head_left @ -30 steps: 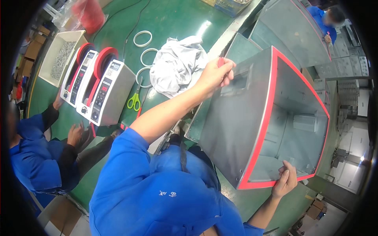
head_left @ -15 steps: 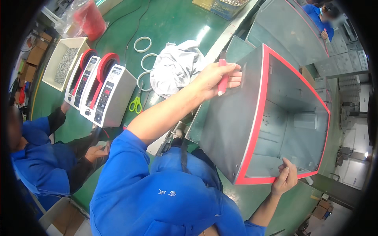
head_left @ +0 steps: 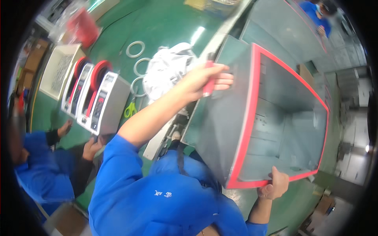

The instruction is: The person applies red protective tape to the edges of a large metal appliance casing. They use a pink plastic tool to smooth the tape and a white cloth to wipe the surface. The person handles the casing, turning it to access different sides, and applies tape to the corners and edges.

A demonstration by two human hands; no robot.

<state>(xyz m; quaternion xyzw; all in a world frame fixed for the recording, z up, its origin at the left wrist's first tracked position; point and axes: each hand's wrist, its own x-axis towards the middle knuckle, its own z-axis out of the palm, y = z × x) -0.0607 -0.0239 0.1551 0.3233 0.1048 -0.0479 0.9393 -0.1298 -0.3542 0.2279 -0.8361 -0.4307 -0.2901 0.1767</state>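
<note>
A grey metal box (head_left: 224,118), with its open side framed by a red strip (head_left: 246,145), stands tilted in front of me. My left hand (head_left: 202,82) is closed around a slim red hand tool (head_left: 209,80), whose exact kind I cannot make out. Its fingertips lie at the box's left side panel. At the near edge, my right hand (head_left: 274,185) grips the red-lined rim, a finger inside the opening and the thumb on the outer side. The picture is somewhat blurred.
To the left, white tape dispensers (head_left: 103,104) with red rolls stand on the green surface. Around them are green-handled scissors (head_left: 130,109), white rings (head_left: 135,49), a white cloth (head_left: 167,70) and a bin of small parts (head_left: 59,70). A co-worker (head_left: 43,165) sits at left; another (head_left: 317,17) is far right.
My right hand has gone from hovering at the opening to gripping the near rim. The view has shifted, so the box and left hand appear farther left. The left co-worker's hands have moved.
</note>
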